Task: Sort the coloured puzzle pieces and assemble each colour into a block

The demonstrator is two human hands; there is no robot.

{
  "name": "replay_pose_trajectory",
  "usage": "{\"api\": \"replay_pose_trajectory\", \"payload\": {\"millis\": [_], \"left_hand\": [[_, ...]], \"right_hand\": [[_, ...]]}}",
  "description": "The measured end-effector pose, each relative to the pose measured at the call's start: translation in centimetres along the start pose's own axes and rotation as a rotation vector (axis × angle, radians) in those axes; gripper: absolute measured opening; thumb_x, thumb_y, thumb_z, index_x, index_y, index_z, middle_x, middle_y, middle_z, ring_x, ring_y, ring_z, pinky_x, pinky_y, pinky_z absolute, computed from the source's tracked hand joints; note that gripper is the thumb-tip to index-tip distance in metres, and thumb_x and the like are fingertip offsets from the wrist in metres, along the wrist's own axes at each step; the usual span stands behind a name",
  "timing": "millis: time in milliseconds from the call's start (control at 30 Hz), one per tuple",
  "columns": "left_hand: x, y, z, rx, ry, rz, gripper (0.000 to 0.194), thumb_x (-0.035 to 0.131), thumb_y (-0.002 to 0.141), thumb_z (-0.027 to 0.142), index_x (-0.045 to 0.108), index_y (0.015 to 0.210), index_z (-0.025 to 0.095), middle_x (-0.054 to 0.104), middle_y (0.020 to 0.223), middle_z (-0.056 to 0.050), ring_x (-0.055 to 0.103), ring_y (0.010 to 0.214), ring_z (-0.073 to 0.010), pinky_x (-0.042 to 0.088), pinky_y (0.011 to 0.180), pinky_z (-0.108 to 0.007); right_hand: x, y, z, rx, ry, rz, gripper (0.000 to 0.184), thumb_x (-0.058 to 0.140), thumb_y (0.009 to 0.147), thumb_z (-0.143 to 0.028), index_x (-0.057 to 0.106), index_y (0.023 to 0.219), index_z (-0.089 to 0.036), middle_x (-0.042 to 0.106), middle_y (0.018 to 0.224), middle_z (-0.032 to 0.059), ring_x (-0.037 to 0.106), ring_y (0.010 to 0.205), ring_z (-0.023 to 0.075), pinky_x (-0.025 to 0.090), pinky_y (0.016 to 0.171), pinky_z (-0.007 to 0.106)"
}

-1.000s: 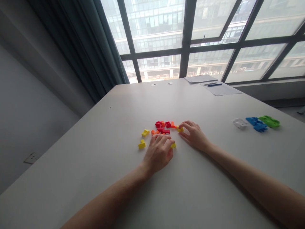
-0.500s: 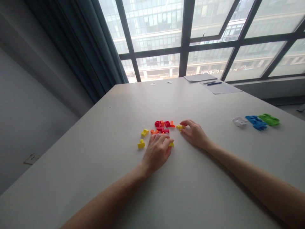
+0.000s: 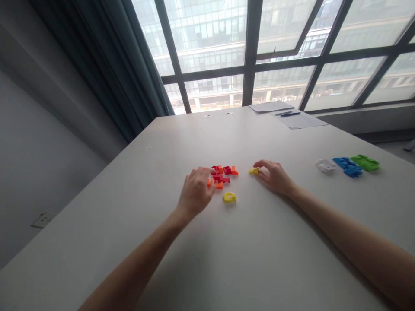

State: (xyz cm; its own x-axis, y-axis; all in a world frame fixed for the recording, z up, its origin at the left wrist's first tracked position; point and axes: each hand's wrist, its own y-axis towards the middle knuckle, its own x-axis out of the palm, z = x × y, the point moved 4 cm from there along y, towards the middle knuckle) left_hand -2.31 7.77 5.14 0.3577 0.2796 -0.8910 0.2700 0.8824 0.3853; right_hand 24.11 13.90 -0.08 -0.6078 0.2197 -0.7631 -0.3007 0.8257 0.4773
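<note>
Small plastic pieces with cut-out shapes lie together on the white table. My right hand [image 3: 274,175] pinches a yellow plastic piece [image 3: 252,171] between thumb and fingertips, at the table surface right of the cluster. My left hand [image 3: 197,190] is palm down at the cluster's left side, its thumb and index finger apart. It touches or hovers just over the red pieces [image 3: 221,178] and orange pieces [image 3: 219,185]; which one I cannot tell. Whatever lies beneath this palm is hidden. Another yellow piece [image 3: 230,197] rests in front of the cluster.
Toward the right lie white pieces [image 3: 326,166], blue pieces [image 3: 347,166] and green pieces [image 3: 365,162], grouped by colour. Papers [image 3: 301,120] with a pen [image 3: 290,114] are at the far edge by the window. A dark curtain [image 3: 106,65] hangs at the left.
My left hand has moved left, uncovering the front yellow piece and now covering the spot of two yellow pieces. My right hand has slid the yellow piece slightly right, away from the cluster.
</note>
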Motion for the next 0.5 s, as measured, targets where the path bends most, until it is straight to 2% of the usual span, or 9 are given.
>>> {"api": "replay_pose_trajectory", "payload": {"millis": [100, 200, 300, 500], "left_hand": [[-0.8, 1.1, -3.2, -0.157, 0.038, -0.088, 0.029, 0.055, 0.083, 0.024, 0.059, 0.111, 0.019, 0.063, 0.115, -0.010, 0.057, 0.109, -0.0277, 0.045, 0.093, -0.041], [-0.5, 1.3, -5.2, -0.250, 0.156, -0.272, 0.033, 0.056, 0.084, 0.039, 0.060, 0.108, 0.017, 0.063, 0.114, -0.013, 0.058, 0.108, -0.0300, 0.046, 0.089, -0.040], [0.1, 1.1, -5.4, -0.250, 0.252, -0.377, 0.031, 0.053, 0.087, 0.043, 0.061, 0.102, 0.016, 0.065, 0.107, -0.013, 0.060, 0.104, -0.0292, 0.046, 0.085, -0.036], [-0.1, 1.2, -4.9, -0.230, 0.266, -0.358, 0.020, 0.054, 0.088, 0.032, 0.063, 0.097, 0.017, 0.070, 0.098, -0.011, 0.065, 0.092, -0.0271, 0.047, 0.077, -0.034]], "right_hand": [[-0.1, 0.2, 0.7, 0.044, 0.068, 0.004, 0.023, 0.051, 0.080, -0.017, 0.062, 0.100, -0.023, 0.072, 0.099, 0.0048, 0.066, 0.091, 0.0206, 0.048, 0.085, 0.037], [-0.1, 0.3, 0.6, 0.072, 0.059, -0.026, 0.020, 0.049, 0.080, -0.018, 0.065, 0.092, -0.023, 0.072, 0.092, 0.0050, 0.066, 0.085, 0.0205, 0.049, 0.081, 0.036], [-0.2, 0.3, 0.1, 0.048, 0.041, -0.026, 0.015, 0.052, 0.082, -0.024, 0.066, 0.088, -0.022, 0.072, 0.089, 0.0053, 0.066, 0.085, 0.0219, 0.048, 0.083, 0.038], [-0.2, 0.1, -0.1, 0.031, 0.114, -0.030, 0.012, 0.054, 0.078, -0.020, 0.064, 0.085, -0.022, 0.072, 0.091, 0.0053, 0.067, 0.084, 0.0206, 0.050, 0.081, 0.035]]}}
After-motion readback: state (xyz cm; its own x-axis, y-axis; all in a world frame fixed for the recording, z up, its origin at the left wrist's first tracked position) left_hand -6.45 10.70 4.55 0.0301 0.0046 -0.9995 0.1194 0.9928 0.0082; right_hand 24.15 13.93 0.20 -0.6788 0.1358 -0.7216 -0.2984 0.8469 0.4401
